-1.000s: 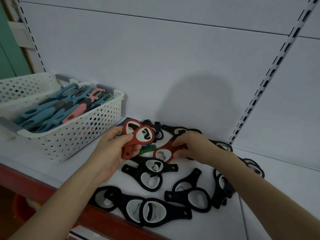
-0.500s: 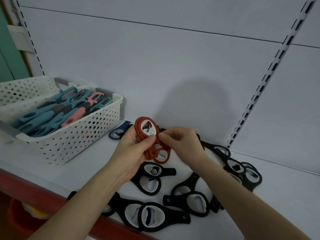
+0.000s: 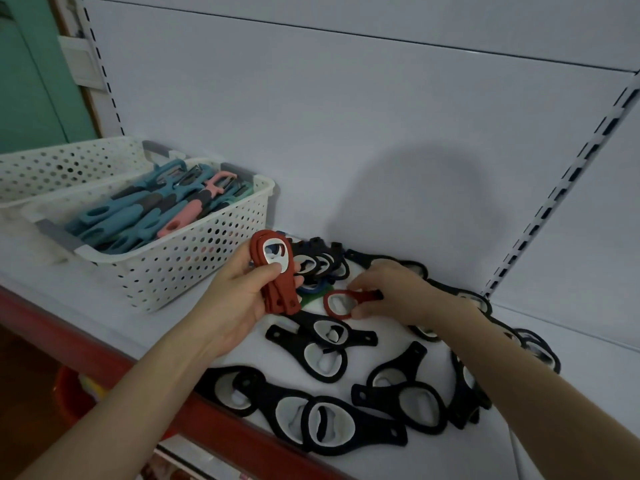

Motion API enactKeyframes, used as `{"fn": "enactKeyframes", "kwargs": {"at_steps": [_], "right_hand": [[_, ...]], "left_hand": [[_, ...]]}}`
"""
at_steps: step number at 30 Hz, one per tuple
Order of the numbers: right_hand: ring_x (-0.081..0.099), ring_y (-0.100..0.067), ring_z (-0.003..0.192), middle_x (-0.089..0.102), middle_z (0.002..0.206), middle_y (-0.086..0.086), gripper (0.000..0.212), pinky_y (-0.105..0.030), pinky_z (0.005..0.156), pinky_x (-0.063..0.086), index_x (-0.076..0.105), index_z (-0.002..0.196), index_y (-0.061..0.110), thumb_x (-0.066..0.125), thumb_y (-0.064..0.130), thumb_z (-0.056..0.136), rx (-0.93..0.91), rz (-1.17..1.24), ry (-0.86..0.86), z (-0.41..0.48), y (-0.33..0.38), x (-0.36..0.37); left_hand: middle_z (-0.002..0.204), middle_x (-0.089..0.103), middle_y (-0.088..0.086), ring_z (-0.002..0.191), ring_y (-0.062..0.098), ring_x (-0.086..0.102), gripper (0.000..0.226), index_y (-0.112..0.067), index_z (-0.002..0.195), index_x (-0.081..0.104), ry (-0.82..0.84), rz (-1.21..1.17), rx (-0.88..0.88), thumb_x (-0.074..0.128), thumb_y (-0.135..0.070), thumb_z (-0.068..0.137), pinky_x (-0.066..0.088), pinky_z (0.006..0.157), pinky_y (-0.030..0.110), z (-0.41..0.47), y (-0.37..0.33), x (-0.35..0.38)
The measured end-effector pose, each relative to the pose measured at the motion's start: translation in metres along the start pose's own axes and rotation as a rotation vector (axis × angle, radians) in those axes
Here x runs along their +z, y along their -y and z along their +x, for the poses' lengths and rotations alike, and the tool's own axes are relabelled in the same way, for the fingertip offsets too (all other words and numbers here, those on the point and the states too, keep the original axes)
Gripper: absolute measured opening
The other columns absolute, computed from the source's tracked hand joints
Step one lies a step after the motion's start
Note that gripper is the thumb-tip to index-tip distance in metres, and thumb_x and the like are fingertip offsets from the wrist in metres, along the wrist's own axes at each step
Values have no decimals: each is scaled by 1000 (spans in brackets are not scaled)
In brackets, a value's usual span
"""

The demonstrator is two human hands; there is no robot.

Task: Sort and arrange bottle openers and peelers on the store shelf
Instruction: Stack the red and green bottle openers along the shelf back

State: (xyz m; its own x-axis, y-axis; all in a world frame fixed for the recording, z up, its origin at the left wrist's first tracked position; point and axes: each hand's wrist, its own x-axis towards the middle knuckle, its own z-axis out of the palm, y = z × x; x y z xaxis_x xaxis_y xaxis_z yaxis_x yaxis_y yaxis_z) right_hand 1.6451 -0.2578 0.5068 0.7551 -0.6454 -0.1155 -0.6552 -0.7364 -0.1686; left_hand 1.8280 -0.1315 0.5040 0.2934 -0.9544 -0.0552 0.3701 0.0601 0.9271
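Nearest us, along the red front edge [image 3: 104, 355] of the white store shelf [image 3: 52, 271], black bottle openers with oval metal centres [image 3: 346, 422] lie loose and overlapping, their handles pointing every way. More of them sprawl to the right, and a few sit bunched near the white back panel [image 3: 346, 133]. We judge these to be the bulk of what is left to arrange. A blue bottle opener [image 3: 308, 289] and a green bottle opener [image 3: 313, 299] show between the hands, not yet grouped either. Farther back on the left, the teal and pink plastic peelers [image 3: 138, 220] lie together in a white perforated plastic basket [image 3: 194, 261], so that half of the job looks done to us. A second white perforated basket [image 3: 69, 164] stands behind it, and we cannot see what it contains.

The left hand [image 3: 239, 303] has its fingers curled round a stack of red bottle openers [image 3: 277, 275], with the thumb pressed on the metal oval of the top one. The stack stands roughly upright, clear of the shelf, and we cannot count it. Just beside it, the right hand [image 3: 398, 292] pinches a single red bottle opener [image 3: 341, 303] by its handle between thumb and fingertips. This one sits low over the pile, and we cannot tell whether it rests there or is lifted. We take gathering the reds to be the step in hand.
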Motion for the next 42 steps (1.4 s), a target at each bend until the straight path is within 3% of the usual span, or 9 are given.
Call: {"fn": "enactKeyframes", "kwargs": {"at_steps": [4, 7, 12, 15, 18, 24, 29, 32, 42], "right_hand": [[54, -7, 86, 58, 88, 6, 12, -16, 72, 39, 66, 90, 23, 71, 24, 79, 36, 349, -183, -6, -1, 2], [59, 3, 64, 65, 74, 5, 9, -7, 64, 43, 65, 77, 20, 68, 13, 81, 64, 764, -351, -15, 11, -9], [65, -21, 84, 70, 83, -5, 8, -34, 85, 53, 68, 82, 15, 61, 17, 86, 94, 1199, -303, -18, 52, -20], [67, -16, 81, 70, 81, 1, 8, -31, 79, 56, 68, 84, 16, 61, 18, 87, 121, 1236, -362, -21, 69, -18], [69, -18, 86, 71, 88, -3, 10, -33, 76, 58, 70, 90, 19, 60, 23, 88, 151, 1170, -455, -28, 75, -19], [67, -15, 56, 69, 70, -5, 20, -24, 52, 54, 69, 87, 13, 54, 25, 92, 194, 1117, -573, -51, 83, -28], [69, -24, 70, 68, 79, -18, 33, -32, 66, 59, 65, 88, 0, 47, 27, 95, 264, 1043, -656, -83, 76, -27], [70, -18, 76, 69, 89, -11, 23, -29, 72, 58, 65, 102, 11, 47, 24, 95, 281, 1098, -647, -108, 76, -19], [64, -9, 60, 61, 75, -4, 19, -18, 60, 53, 64, 102, 17, 50, 8, 93, 381, 1177, -791, -197, 34, -13]], "left_hand": [[107, 62, 11, 81, 19, 69, 52, -35, 123, 47, 32, -44, 13, 45, 4, 89, 57, 61, 34, -2, 1, -1], [109, 59, 10, 84, 19, 68, 62, -39, 130, 41, 62, -26, 28, 49, 4, 86, 57, 60, 33, -3, -1, 0], [91, 69, 7, 90, 24, 69, 56, -34, 123, 51, 176, 30, 68, 59, -6, 75, 57, 65, 36, -5, -9, 16], [83, 71, 3, 85, 24, 70, 52, -32, 113, 56, 220, -21, 85, 62, -8, 67, 58, 65, 38, -7, -15, 25], [98, 67, 8, 85, 23, 70, 51, -29, 109, 58, 216, -37, 102, 64, -9, 63, 58, 66, 37, -6, -19, 31], [101, 60, 7, 84, 11, 67, 66, -40, 119, 48, 267, 35, 171, 67, -16, 60, 57, 69, 31, -1, -24, 50], [86, 61, 6, 79, 16, 67, 55, -24, 114, 57, 335, 63, 155, 70, -17, 61, 57, 73, 33, 0, -18, 76], [90, 63, 13, 80, 19, 67, 37, -24, 107, 57, 328, 62, 167, 68, -7, 75, 57, 71, 28, -3, -10, 96], [72, 68, 2, 77, 13, 68, 41, -25, 109, 61, 607, 112, 75, 62, -26, 67, 56, 71, 24, -23, 17, 176]]}}
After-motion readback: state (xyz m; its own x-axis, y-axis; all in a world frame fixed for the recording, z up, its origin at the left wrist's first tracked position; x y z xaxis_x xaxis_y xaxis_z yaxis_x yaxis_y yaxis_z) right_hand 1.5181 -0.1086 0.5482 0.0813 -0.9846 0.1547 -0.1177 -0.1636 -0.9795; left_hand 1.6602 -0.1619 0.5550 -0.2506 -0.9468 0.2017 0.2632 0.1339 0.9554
